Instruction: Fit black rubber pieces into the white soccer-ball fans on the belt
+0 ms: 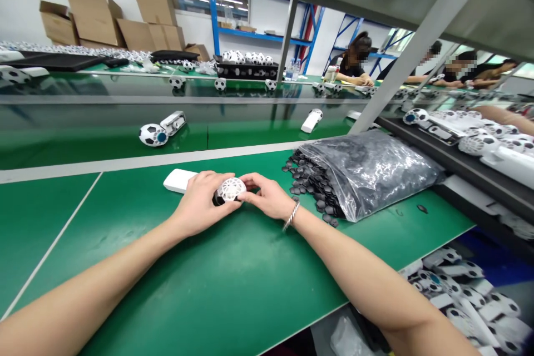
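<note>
A white hand-held fan (231, 189) with a round, football-patterned grille head lies on the green table (208, 289); its white handle (178, 180) sticks out to the left. My left hand (200, 203) wraps around the fan's head from the left. My right hand (267, 196), with a silver bracelet on its wrist, pinches the head's right side with its fingertips. Just right of my hands, a clear plastic bag (367, 172) spills several small black pieces (306, 178) onto the table.
A finished football fan (161, 130) and another white fan (312, 120) lie on the green conveyor behind. A black tray (467, 161) at right carries more fans. A bin of fans (467, 300) sits below right. Other people work at the far benches.
</note>
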A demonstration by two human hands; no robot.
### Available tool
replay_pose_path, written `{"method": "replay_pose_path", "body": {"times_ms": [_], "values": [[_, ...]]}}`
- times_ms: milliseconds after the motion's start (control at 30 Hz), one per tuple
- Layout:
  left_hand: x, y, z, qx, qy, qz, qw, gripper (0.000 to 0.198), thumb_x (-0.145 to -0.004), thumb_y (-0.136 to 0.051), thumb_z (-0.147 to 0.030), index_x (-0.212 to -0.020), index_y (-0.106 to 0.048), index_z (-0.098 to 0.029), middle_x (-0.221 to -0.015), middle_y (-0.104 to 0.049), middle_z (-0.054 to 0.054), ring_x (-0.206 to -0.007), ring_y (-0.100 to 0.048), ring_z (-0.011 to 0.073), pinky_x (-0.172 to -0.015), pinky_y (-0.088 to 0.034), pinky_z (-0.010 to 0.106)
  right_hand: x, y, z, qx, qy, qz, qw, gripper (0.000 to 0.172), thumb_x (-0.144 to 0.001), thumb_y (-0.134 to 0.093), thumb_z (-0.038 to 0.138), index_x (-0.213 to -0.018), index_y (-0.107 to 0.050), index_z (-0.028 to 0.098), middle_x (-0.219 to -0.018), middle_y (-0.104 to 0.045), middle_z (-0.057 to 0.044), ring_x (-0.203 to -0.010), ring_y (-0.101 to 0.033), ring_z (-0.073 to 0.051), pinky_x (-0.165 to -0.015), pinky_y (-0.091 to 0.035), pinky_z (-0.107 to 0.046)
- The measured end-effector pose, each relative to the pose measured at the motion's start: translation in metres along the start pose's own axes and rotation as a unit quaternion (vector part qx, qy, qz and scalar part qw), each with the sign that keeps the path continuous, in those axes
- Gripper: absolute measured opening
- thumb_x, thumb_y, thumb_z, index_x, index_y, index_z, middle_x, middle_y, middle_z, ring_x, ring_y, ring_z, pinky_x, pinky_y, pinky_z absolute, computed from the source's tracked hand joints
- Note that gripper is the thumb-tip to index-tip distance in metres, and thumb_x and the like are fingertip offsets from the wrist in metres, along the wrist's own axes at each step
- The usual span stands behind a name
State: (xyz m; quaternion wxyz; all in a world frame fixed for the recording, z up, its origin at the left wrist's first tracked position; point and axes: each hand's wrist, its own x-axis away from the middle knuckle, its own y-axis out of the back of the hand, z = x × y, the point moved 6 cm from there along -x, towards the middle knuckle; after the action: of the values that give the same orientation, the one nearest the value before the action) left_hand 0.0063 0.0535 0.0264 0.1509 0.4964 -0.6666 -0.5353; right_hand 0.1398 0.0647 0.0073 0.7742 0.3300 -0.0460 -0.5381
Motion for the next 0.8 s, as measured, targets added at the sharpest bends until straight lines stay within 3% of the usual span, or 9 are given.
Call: {"method": "replay_pose_path", "body": {"times_ms": [100,167,233,333,433,500,633,700,800], "values": [[0.0,-0.004,-0.003,0.014,-0.03,0.016,0.999,0.058,-0.068,-0.058,-0.053,-0.117,-0.049,-0.021,-0.107,-0.058,0.007,-0.1,-0.047,0.0261,-0.088,-0.035,0.041,-0.01,0.034,-0.009,0.172,0.0,-0.091,0.981,0.025,-0.085,-0.046,0.034,-0.103,-0.055,0.018,-0.105,-0.059,-0.006,-0.101,-0.051,-0.017,-0.091,-0.039,-0.032],[0.0,-0.005,-0.005,0.01,-0.038,0.016,0.999,0.062,-0.066,-0.061,-0.054,-0.117,-0.049,-0.022,-0.107,-0.057,0.007,-0.101,-0.047,0.0269,-0.089,-0.034,0.042,-0.011,0.058,-0.024,0.292,-0.053,-0.142,0.944,0.023,-0.082,-0.052,0.029,-0.101,-0.057,0.017,-0.109,-0.056,-0.01,-0.107,-0.045,-0.022,-0.094,-0.035,-0.039],[0.0,-0.004,-0.005,0.005,-0.042,0.018,0.999,0.061,-0.066,-0.06,-0.054,-0.117,-0.049,-0.023,-0.108,-0.057,0.008,-0.102,-0.047,0.0278,-0.09,-0.032,0.044,-0.009,0.075,-0.041,0.347,-0.11,-0.146,0.92,0.021,-0.078,-0.058,0.025,-0.096,-0.06,0.016,-0.107,-0.056,-0.012,-0.105,-0.044,-0.026,-0.092,-0.035,-0.042],[0.0,0.0,-0.005,0.036,-0.03,0.022,0.999,0.064,-0.066,-0.061,-0.053,-0.121,-0.046,-0.024,-0.116,-0.054,0.009,-0.109,-0.044,0.03,-0.094,-0.03,0.047,-0.006,0.089,-0.043,0.301,-0.106,-0.172,0.932,0.024,-0.079,-0.056,0.028,-0.1,-0.058,0.016,-0.107,-0.055,-0.011,-0.103,-0.046,-0.022,-0.088,-0.04,-0.036],[-0.001,0.01,-0.007,0.172,0.044,-0.042,0.983,0.078,-0.063,-0.065,-0.049,-0.13,-0.032,-0.026,-0.132,-0.04,0.009,-0.122,-0.034,0.0298,-0.099,-0.029,0.046,-0.009,0.097,-0.012,0.077,-0.046,-0.267,0.959,0.032,-0.085,-0.044,0.038,-0.111,-0.047,0.019,-0.113,-0.05,-0.008,-0.099,-0.05,-0.015,-0.074,-0.046,-0.025],[-0.005,0.009,-0.021,0.334,0.081,-0.059,0.937,0.084,-0.063,-0.067,-0.045,-0.133,-0.024,-0.025,-0.136,-0.036,0.01,-0.127,-0.03,0.0275,-0.102,-0.029,0.043,-0.015,0.097,0.021,-0.075,-0.001,-0.313,0.947,0.035,-0.086,-0.039,0.044,-0.111,-0.043,0.021,-0.114,-0.049,-0.006,-0.099,-0.05,-0.013,-0.068,-0.046,-0.021],[-0.018,-0.01,-0.088,0.616,0.037,0.03,0.786,0.083,-0.058,-0.075,-0.034,-0.129,-0.033,-0.023,-0.134,-0.041,0.009,-0.125,-0.033,0.0267,-0.103,-0.029,0.039,-0.033,0.089,0.085,-0.246,0.056,-0.323,0.912,0.035,-0.084,-0.039,0.047,-0.111,-0.041,0.025,-0.116,-0.047,-0.003,-0.103,-0.049,-0.012,-0.064,-0.044,-0.018],[-0.021,-0.02,-0.119,0.687,0.035,0.081,0.721,0.069,-0.061,-0.074,-0.028,-0.122,-0.043,-0.023,-0.13,-0.046,0.007,-0.122,-0.039,0.027,-0.1,-0.034,0.038,-0.038,0.085,0.103,-0.315,0.071,-0.309,0.895,0.034,-0.084,-0.041,0.046,-0.11,-0.043,0.026,-0.116,-0.047,-0.002,-0.103,-0.05,-0.013,-0.062,-0.044,-0.018],[-0.016,-0.032,-0.142,0.74,0.073,0.136,0.654,0.05,-0.065,-0.07,-0.025,-0.112,-0.054,-0.018,-0.12,-0.054,0.009,-0.115,-0.045,0.029,-0.097,-0.035,0.041,-0.042,0.078,0.11,-0.432,0.041,-0.265,0.861,0.032,-0.085,-0.038,0.047,-0.105,-0.046,0.024,-0.111,-0.05,-0.003,-0.099,-0.052,-0.013,-0.059,-0.043,-0.019]]}}
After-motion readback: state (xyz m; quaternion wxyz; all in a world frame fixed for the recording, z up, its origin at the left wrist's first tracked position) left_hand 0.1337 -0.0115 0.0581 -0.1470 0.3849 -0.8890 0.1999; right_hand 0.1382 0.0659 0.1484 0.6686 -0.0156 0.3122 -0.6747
